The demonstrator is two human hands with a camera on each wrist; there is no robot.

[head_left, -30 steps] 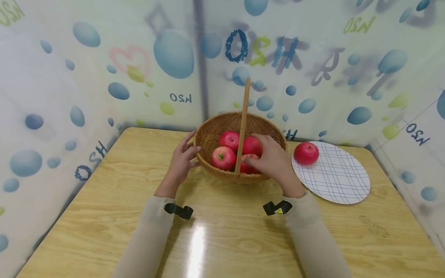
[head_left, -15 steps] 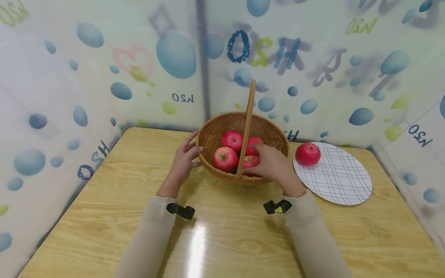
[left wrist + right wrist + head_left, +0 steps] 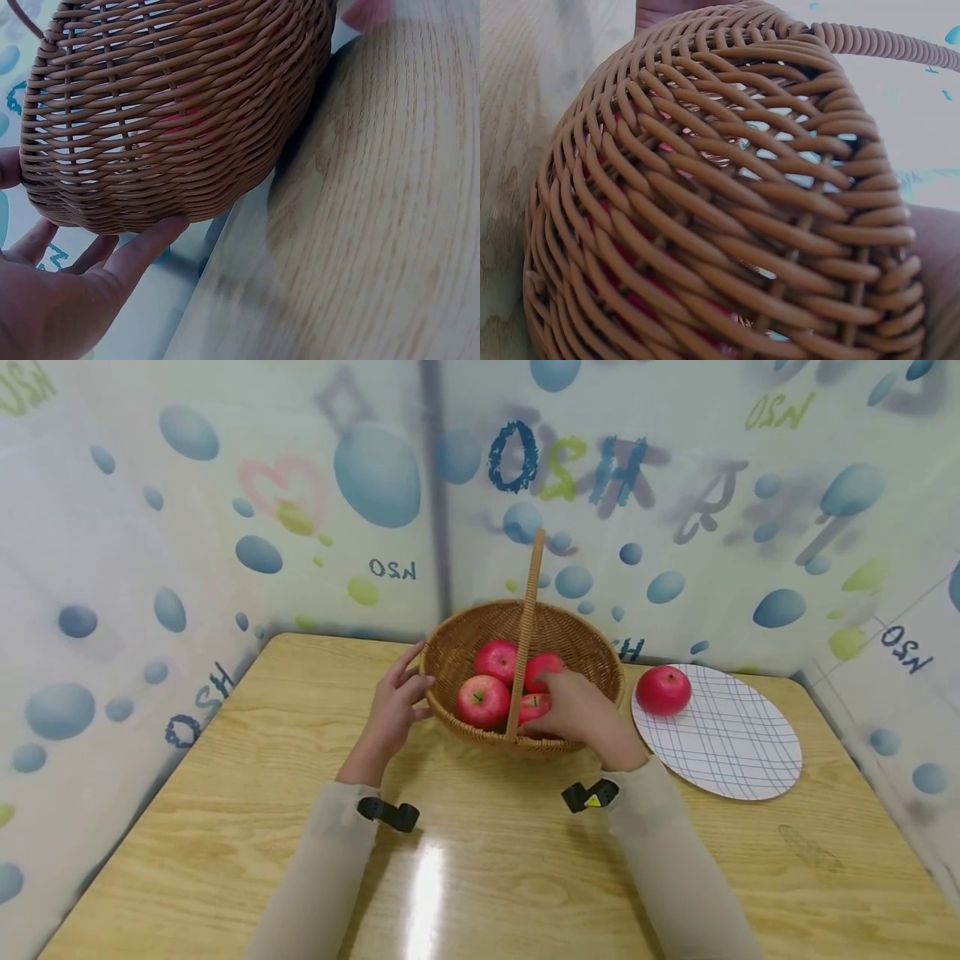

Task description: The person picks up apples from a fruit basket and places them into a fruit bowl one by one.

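A brown wicker basket (image 3: 480, 739) with an upright handle stands near the back wall. Several red apples lie in it, among them one at front left (image 3: 483, 702). At the left rim, my left hand (image 3: 388, 706) holds the basket with its thumb over the rim. The left wrist view has its spread fingers (image 3: 146, 251) against the weave outside. My right hand (image 3: 581, 706) reaches over the front right rim, fingers curled round the front right apple (image 3: 534, 706). Behind that, another apple (image 3: 542, 670) is partly covered by the hand. The right wrist view is mostly basket weave.
To the right of the basket lies a white oval plate (image 3: 727, 743) with blue crossed lines, bearing one red apple (image 3: 663, 691) at its left end. Everything rests on a wooden table (image 3: 480, 877). A bubble-printed wall covering (image 3: 337, 593) stands close behind the basket.
My right hand's fingers have come down off the back right apple onto the front right one, so the back one shows more. The left hand stays at the rim; the handle has shifted slightly.
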